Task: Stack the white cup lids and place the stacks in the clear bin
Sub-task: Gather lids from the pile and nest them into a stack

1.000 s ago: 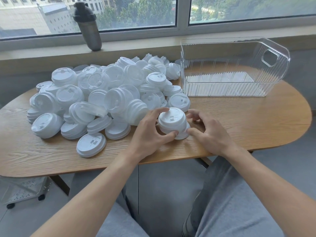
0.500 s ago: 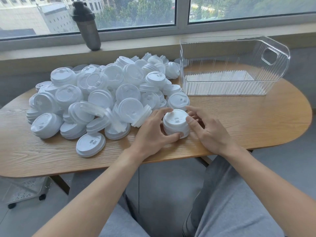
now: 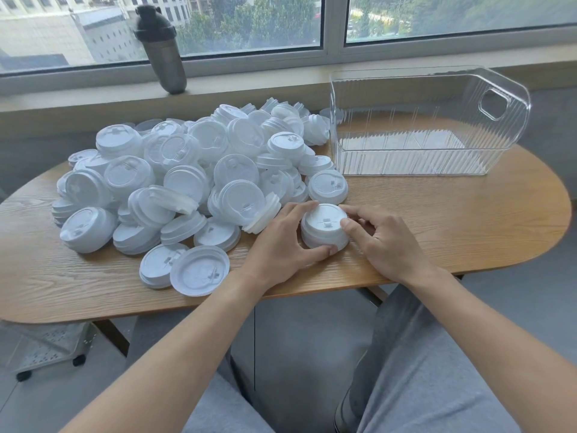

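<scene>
No writing can be read on any item in the head view. The clear bin [image 3: 431,126] stands on the right rear part of the wooden worktop [image 3: 468,220], and nothing lies inside it. A big loose pile of white cup lids [image 3: 193,182] covers the left and middle of the worktop. A dark shaker bottle [image 3: 164,50] stands on the window sill behind. Near the front edge, a short stack of lids [image 3: 324,226] sits upright on the worktop, just beside the pile. The left hand [image 3: 281,242] grasps it from the left, thumb at the front and fingers curled at the top rim. The right hand [image 3: 384,242] holds its right side, thumb pressing the top edge.
</scene>
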The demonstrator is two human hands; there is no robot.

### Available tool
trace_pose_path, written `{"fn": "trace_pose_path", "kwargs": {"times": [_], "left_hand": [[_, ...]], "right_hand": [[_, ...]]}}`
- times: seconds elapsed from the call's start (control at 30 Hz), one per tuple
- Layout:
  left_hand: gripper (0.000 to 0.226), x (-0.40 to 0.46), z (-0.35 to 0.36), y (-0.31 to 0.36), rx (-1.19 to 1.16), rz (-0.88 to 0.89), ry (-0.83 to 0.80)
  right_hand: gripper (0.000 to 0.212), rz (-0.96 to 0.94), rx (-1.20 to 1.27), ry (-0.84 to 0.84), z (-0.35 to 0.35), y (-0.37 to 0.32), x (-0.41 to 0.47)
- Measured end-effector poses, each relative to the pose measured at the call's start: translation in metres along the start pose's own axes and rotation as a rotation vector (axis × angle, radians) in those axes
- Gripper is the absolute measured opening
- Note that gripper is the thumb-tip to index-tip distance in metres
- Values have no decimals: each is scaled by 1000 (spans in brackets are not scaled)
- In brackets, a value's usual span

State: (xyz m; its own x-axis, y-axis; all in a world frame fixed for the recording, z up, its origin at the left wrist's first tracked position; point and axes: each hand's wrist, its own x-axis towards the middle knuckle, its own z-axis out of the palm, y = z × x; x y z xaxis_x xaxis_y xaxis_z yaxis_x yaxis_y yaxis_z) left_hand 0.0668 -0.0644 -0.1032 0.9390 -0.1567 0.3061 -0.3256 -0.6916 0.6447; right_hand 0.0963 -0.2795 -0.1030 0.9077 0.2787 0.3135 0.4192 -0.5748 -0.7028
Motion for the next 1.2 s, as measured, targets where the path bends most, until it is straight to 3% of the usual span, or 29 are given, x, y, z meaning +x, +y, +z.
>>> {"fn": "trace_pose_path", "kwargs": {"times": [0.4, 0.53, 0.97, 1.2], "left_hand": [[87, -2, 1, 1, 15, -5, 0], [87, -3, 0, -2, 31, -16, 20], [89, -1, 1, -4, 34, -82, 68], [89, -2, 1, -2, 29, -105, 81]], "right_hand": [[47, 34, 74, 11, -1, -2, -1], [30, 74, 105, 118, -2, 2, 4], [62, -132, -199, 72, 10, 18, 56], [72, -88, -216, 37, 13, 18, 71]]}}
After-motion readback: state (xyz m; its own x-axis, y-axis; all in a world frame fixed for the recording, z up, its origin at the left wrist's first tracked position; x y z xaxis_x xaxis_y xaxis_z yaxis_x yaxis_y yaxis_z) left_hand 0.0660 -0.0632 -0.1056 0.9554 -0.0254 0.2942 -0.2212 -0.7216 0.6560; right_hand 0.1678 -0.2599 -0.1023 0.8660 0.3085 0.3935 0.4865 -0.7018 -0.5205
